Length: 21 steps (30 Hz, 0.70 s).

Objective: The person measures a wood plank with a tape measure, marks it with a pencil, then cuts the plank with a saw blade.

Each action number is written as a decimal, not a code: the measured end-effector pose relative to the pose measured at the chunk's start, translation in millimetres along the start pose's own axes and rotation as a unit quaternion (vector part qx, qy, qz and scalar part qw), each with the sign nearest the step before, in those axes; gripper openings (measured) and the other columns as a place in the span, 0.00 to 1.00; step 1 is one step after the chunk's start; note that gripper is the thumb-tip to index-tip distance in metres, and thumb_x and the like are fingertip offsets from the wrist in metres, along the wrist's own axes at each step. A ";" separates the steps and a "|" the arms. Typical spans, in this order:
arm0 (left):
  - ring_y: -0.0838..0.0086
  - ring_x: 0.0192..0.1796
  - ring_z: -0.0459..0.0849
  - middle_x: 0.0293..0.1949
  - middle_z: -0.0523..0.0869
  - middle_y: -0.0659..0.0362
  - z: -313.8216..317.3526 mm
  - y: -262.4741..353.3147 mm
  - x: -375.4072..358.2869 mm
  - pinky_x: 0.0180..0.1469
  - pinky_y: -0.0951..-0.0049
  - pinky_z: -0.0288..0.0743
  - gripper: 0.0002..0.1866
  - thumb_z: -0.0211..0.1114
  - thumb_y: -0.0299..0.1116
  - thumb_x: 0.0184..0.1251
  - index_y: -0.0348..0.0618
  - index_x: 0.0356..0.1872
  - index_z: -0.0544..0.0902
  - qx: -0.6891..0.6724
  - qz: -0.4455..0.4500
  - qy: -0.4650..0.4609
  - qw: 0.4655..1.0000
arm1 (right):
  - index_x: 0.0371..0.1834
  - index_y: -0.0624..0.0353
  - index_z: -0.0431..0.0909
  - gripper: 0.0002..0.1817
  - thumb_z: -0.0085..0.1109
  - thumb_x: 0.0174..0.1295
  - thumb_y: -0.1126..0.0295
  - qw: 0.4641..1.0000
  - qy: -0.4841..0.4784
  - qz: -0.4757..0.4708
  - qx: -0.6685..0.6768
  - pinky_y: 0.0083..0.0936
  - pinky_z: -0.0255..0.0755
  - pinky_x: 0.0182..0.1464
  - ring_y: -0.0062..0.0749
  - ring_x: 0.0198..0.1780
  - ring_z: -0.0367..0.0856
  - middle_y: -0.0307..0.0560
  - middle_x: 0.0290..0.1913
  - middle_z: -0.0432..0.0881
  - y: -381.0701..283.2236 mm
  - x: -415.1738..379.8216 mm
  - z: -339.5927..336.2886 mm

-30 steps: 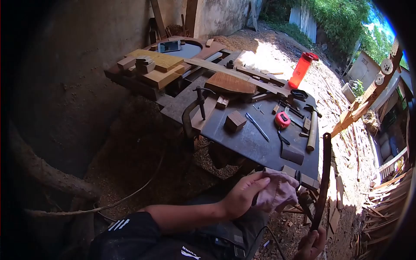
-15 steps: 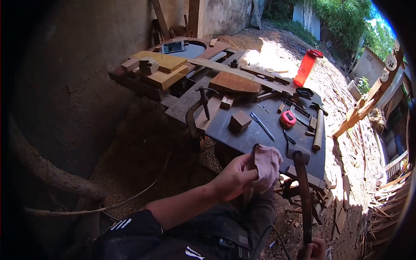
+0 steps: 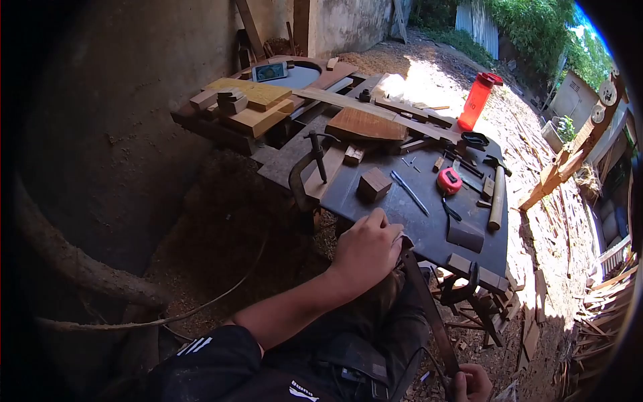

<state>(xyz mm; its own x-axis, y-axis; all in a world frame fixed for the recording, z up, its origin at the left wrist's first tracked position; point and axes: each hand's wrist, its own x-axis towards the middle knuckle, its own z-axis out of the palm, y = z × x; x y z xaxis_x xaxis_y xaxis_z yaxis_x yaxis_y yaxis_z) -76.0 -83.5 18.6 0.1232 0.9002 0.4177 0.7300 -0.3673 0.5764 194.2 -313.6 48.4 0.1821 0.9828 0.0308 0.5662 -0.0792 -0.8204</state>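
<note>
The long dark strip [image 3: 429, 315] runs on a steep slant, its upper end under the left hand [image 3: 367, 249] at the near edge of the workbench [image 3: 415, 224] and its lower end in the right hand [image 3: 471, 384] at the bottom of the view, well below the bench. So its long axis points from the bench edge down and toward the person's right side. The left hand sits on top of the strip's upper end, fingers curled together and closed over it; whether a cloth lies inside that grip cannot be told, since the knuckles hide it. The right hand is wrapped around the lower end, fingers clamped on the strip, only partly in view. On the bench beyond the left hand stand a small wood block [image 3: 374, 184] and a metal clamp [image 3: 309, 167], both apart from the fingers; farther along the bench lie a red tape measure [image 3: 449, 181] and a hammer [image 3: 496, 194], with a red bottle [image 3: 478, 100] at the far end.
</note>
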 end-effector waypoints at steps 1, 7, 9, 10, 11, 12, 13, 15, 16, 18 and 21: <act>0.62 0.48 0.87 0.42 0.84 0.57 0.6 -0.1 -0.2 0.52 0.60 0.79 0.10 0.70 0.35 0.68 0.45 0.46 0.91 0.030 0.016 0.010 0.999 | 0.53 0.60 0.82 0.10 0.59 0.79 0.65 1.000 -0.007 -0.003 -0.003 0.19 0.63 0.32 0.14 0.30 0.70 0.34 0.29 0.77 -0.4 1.1 0.2; 0.65 0.46 0.86 0.38 0.84 0.62 9.4 1.9 -4.9 0.46 0.60 0.75 0.09 0.72 0.34 0.65 0.48 0.45 0.90 0.119 0.070 0.043 0.989 | 0.52 0.61 0.82 0.11 0.60 0.79 0.65 0.994 -0.050 0.061 0.072 0.19 0.63 0.32 0.14 0.29 0.70 0.33 0.29 0.79 -6.6 4.1 5.9; 0.65 0.45 0.86 0.38 0.83 0.61 9.1 4.2 -7.0 0.46 0.61 0.75 0.10 0.72 0.33 0.64 0.47 0.45 0.90 0.109 0.089 0.052 0.989 | 0.52 0.61 0.82 0.11 0.60 0.79 0.64 0.994 -0.043 0.063 0.077 0.19 0.62 0.31 0.14 0.29 0.70 0.33 0.29 0.79 -5.1 6.7 10.5; 0.65 0.44 0.86 0.38 0.83 0.61 8.9 5.5 -8.4 0.45 0.62 0.75 0.10 0.73 0.33 0.64 0.46 0.45 0.90 0.102 0.097 0.053 0.989 | 0.52 0.61 0.82 0.11 0.60 0.79 0.64 0.994 -0.039 0.064 0.080 0.19 0.62 0.31 0.14 0.28 0.70 0.33 0.29 0.78 -4.9 7.8 12.9; 0.65 0.44 0.86 0.37 0.83 0.61 8.4 7.3 -10.2 0.45 0.62 0.76 0.10 0.73 0.32 0.63 0.46 0.45 0.90 0.095 0.106 0.054 0.988 | 0.52 0.61 0.82 0.11 0.60 0.79 0.64 0.993 -0.041 0.066 0.086 0.19 0.62 0.31 0.14 0.28 0.69 0.33 0.28 0.78 -7.0 8.6 14.6; 0.65 0.43 0.86 0.37 0.83 0.61 7.4 9.3 -11.9 0.44 0.63 0.76 0.10 0.73 0.32 0.63 0.45 0.45 0.90 0.088 0.114 0.056 0.988 | 0.52 0.61 0.82 0.11 0.60 0.79 0.64 0.992 -0.043 0.067 0.093 0.19 0.61 0.31 0.13 0.28 0.69 0.33 0.28 0.78 -10.7 9.9 16.5; 0.65 0.42 0.86 0.36 0.83 0.60 5.0 12.9 -14.0 0.44 0.63 0.76 0.10 0.73 0.31 0.63 0.45 0.45 0.90 0.076 0.123 0.052 0.988 | 0.52 0.61 0.82 0.11 0.60 0.79 0.64 0.992 -0.046 0.068 0.100 0.19 0.61 0.31 0.13 0.28 0.69 0.33 0.28 0.78 -14.6 11.5 18.5; 0.65 0.40 0.85 0.35 0.82 0.60 0.7 20.7 -20.1 0.43 0.63 0.77 0.11 0.74 0.31 0.62 0.43 0.45 0.89 0.051 0.139 0.044 0.988 | 0.52 0.61 0.82 0.12 0.60 0.79 0.63 0.989 -0.051 0.077 0.114 0.19 0.61 0.31 0.13 0.27 0.68 0.32 0.28 0.78 -22.4 14.6 22.9; 0.65 0.39 0.85 0.35 0.82 0.60 1.6 22.3 -22.9 0.42 0.63 0.77 0.11 0.74 0.31 0.62 0.43 0.46 0.89 0.037 0.148 0.044 0.987 | 0.53 0.60 0.82 0.12 0.60 0.79 0.63 0.988 -0.054 0.082 0.121 0.19 0.60 0.31 0.13 0.27 0.68 0.32 0.28 0.78 -24.9 15.1 24.4; 0.65 0.38 0.86 0.34 0.82 0.59 4.8 26.1 -28.5 0.41 0.63 0.78 0.12 0.74 0.30 0.62 0.42 0.46 0.89 0.010 0.165 0.043 0.985 | 0.53 0.60 0.82 0.12 0.60 0.79 0.63 0.987 -0.048 0.079 0.132 0.18 0.60 0.31 0.13 0.27 0.67 0.31 0.28 0.77 -23.9 16.5 28.4; 0.64 0.37 0.86 0.35 0.82 0.59 4.5 34.4 -37.3 0.41 0.64 0.80 0.13 0.73 0.30 0.62 0.41 0.48 0.88 -0.028 0.183 0.032 0.982 | 0.53 0.60 0.82 0.12 0.60 0.79 0.63 0.985 -0.031 0.087 0.145 0.18 0.60 0.31 0.13 0.27 0.67 0.31 0.28 0.77 -22.6 20.5 35.4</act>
<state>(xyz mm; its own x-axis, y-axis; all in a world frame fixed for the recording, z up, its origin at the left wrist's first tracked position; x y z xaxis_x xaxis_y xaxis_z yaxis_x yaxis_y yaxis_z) -52.4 -128.7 19.7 0.3262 0.6890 0.6472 0.6058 -0.6779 0.4165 156.7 -285.8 47.3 0.2014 0.9677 -0.1514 0.2751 -0.2043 -0.9395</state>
